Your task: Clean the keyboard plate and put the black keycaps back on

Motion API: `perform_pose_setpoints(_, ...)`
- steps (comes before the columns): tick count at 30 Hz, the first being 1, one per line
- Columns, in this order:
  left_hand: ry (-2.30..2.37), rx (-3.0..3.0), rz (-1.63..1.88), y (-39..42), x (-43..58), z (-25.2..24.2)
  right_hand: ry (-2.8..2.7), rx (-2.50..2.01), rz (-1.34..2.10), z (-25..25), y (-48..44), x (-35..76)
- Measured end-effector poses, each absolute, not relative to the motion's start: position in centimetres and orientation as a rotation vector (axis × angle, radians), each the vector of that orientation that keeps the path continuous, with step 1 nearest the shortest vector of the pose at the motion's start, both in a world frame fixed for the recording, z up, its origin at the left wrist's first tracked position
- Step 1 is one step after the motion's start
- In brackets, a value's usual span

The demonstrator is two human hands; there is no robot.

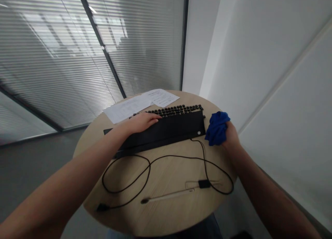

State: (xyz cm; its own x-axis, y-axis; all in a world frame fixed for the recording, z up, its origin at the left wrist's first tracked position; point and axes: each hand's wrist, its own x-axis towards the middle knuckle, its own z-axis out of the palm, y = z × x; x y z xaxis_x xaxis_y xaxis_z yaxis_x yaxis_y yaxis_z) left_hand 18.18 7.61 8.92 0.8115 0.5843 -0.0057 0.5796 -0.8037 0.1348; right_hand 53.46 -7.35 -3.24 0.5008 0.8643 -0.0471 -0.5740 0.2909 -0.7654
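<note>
A black keyboard (168,128) lies across a round wooden table (166,204), its keys toward the far side. My left hand (141,122) rests flat on the keyboard's left half, fingers stretched over the keys. My right hand (230,137) is at the keyboard's right end, closed on a bunched blue cloth (216,128). The cloth sits just beside the keyboard's right edge.
The keyboard's black cable (155,169) loops over the table's near half to a plug (102,208). A thin white pen-like stick (168,196) lies near the front edge. Two paper sheets (145,102) lie behind the keyboard. Glass walls with blinds stand at left, white wall at right.
</note>
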Motion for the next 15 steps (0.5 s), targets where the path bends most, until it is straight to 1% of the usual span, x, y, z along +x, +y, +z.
perform_pose_setpoints(6,0.916,2.89,-0.007,9.0,18.7,7.2,-0.46,-0.869,0.921,-2.9,-7.1,53.9)
perform_pose_setpoints(15,0.845,2.908,-0.046,8.4,19.7,3.6,-0.488,-0.92,0.815,-3.6,-6.5,54.5)
